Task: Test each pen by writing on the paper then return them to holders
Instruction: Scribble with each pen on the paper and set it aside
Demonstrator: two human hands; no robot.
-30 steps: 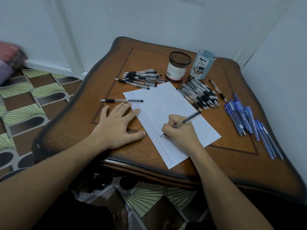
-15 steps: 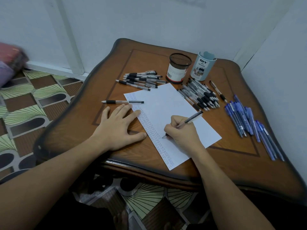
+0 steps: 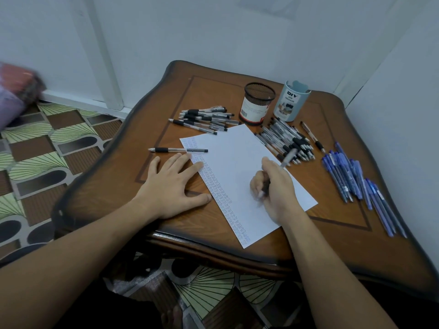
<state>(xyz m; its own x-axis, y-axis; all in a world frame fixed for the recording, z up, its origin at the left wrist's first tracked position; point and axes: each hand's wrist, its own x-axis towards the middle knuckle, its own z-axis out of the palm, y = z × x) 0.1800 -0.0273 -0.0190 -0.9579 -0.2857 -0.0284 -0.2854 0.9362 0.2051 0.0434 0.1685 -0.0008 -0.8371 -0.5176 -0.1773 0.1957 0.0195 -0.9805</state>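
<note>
Tilted steeper than before, pen point(image 3: 288, 159) lies gripped inside curled fingers point(image 3: 256, 186) of right hand point(image 3: 279, 189).

R hand point(image 3: 275, 188) has shifted right across paper point(image 3: 235, 162); pen point(image 3: 288, 157) now steeper, blurred w/ motion.

I see the pen point(image 3: 288, 158) tilted, tip down over the white paper point(image 3: 237, 162); mesh holder point(image 3: 257, 105) and blue holder point(image 3: 291, 103) upright beyond.

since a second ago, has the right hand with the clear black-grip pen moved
Yes. The right hand with the clear black-grip pen has shifted right across the white paper sheet, away from its written left-edge column.
</note>
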